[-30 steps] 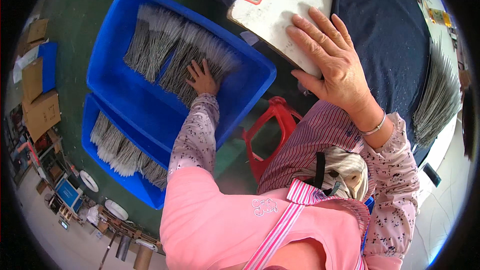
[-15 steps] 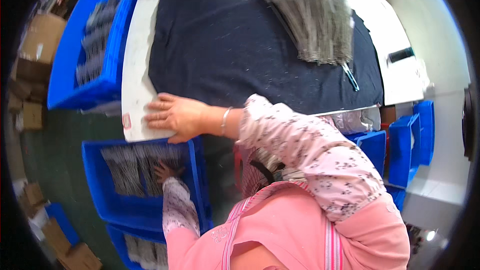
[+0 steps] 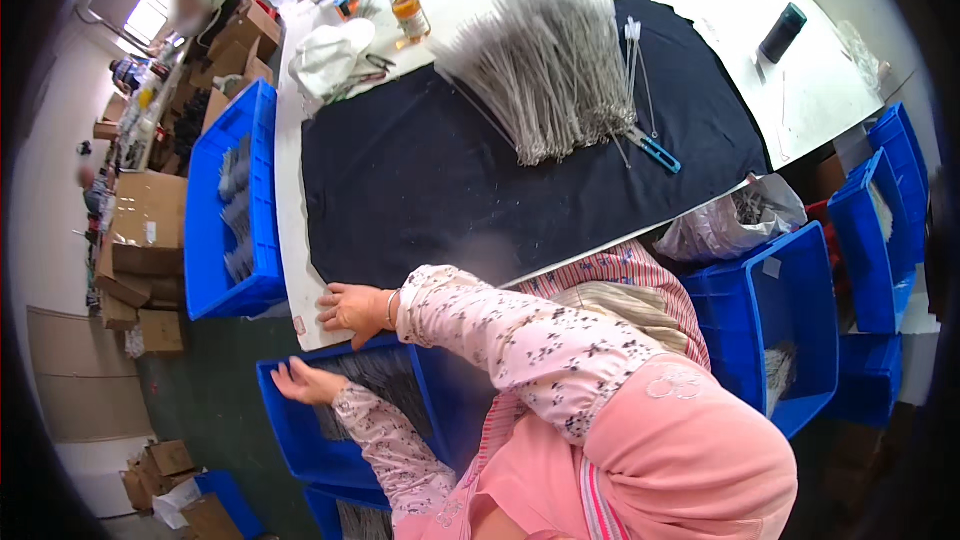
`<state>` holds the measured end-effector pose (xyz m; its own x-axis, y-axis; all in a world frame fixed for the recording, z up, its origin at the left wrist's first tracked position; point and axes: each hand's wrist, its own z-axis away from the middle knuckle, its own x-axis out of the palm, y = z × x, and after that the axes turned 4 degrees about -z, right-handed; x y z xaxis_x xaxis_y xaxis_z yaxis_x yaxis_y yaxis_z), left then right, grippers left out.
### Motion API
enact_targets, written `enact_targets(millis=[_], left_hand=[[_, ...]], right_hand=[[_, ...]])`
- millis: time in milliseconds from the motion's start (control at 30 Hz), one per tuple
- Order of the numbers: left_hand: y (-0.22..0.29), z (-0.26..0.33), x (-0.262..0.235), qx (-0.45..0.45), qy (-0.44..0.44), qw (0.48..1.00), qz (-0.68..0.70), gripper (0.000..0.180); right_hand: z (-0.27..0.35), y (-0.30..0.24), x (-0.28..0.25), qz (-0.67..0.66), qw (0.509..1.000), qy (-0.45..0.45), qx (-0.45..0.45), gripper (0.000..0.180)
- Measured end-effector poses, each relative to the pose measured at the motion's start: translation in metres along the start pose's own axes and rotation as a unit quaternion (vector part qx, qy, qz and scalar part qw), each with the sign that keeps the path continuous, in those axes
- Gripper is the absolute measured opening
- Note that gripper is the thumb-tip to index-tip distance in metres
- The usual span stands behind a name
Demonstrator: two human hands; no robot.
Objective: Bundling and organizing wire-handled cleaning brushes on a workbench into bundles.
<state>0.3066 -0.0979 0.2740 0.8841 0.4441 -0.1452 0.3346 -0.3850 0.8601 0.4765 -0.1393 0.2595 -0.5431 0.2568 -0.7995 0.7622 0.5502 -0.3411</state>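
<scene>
My right hand [image 3: 352, 311] rests flat on the near left corner of the white table [image 3: 296, 240], fingers spread, holding nothing. Lower down, my left hand [image 3: 308, 383] is lifted above the rim of a blue bin [image 3: 300, 450], its fingers apart with nothing in them. Inside that bin lie rows of thin grey wire brushes [image 3: 390, 390], partly hidden by my sleeve. On a dark cloth [image 3: 420, 190] spread over the table sits a thick bundle of similar brushes [image 3: 545, 70], looped ends toward me. A blue-handled tool [image 3: 656, 151] lies beside the bundle's near right end.
Another blue bin [image 3: 264, 190] with brushes stands left of the table. More blue bins [image 3: 790, 290] and a plastic bag [image 3: 735, 220] are at the right. A bottle [image 3: 408, 12], white cloth [image 3: 330, 58] and dark cylinder [image 3: 783, 33] stand on the table. Co-workers appear far left.
My left hand has come up off the brushes in the bin and moved to its left rim. My right hand stays on the table corner. The view has shifted, showing more of the room.
</scene>
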Motion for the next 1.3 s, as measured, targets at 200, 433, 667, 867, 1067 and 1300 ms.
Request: enact_targets(millis=[200, 433, 667, 867, 1067, 1300], left_hand=[[0.148, 0.040, 0.071, -0.023, -0.220, 0.955, 0.195, 0.037], [0.181, 0.079, 0.141, -0.296, -0.475, 0.807, 0.189, 0.047], [0.221, 0.176, 0.276, -0.391, -0.641, 0.660, 0.016, 0.061], [0.214, 0.221, 0.349, -0.184, -0.676, 0.703, -0.122, 0.055], [0.198, 0.238, 0.370, -0.182, -0.717, 0.667, -0.091, 0.058], [0.209, 0.240, 0.368, -0.317, -0.680, 0.661, -0.009, 0.018]], right_hand=[[0.030, -0.016, -0.056, -0.002, 0.998, 0.042, -0.047, 0.042], [0.204, 0.056, -0.256, 0.268, 0.950, 0.064, 0.148, 0.034], [0.309, 0.114, -0.299, 0.285, 0.914, 0.081, 0.279, 0.048], [0.320, 0.110, -0.301, 0.247, 0.892, 0.180, 0.332, 0.034], [0.329, 0.114, -0.299, 0.237, 0.892, 0.196, 0.330, 0.035], [0.325, 0.114, -0.297, 0.247, 0.888, 0.198, 0.335, 0.039]])
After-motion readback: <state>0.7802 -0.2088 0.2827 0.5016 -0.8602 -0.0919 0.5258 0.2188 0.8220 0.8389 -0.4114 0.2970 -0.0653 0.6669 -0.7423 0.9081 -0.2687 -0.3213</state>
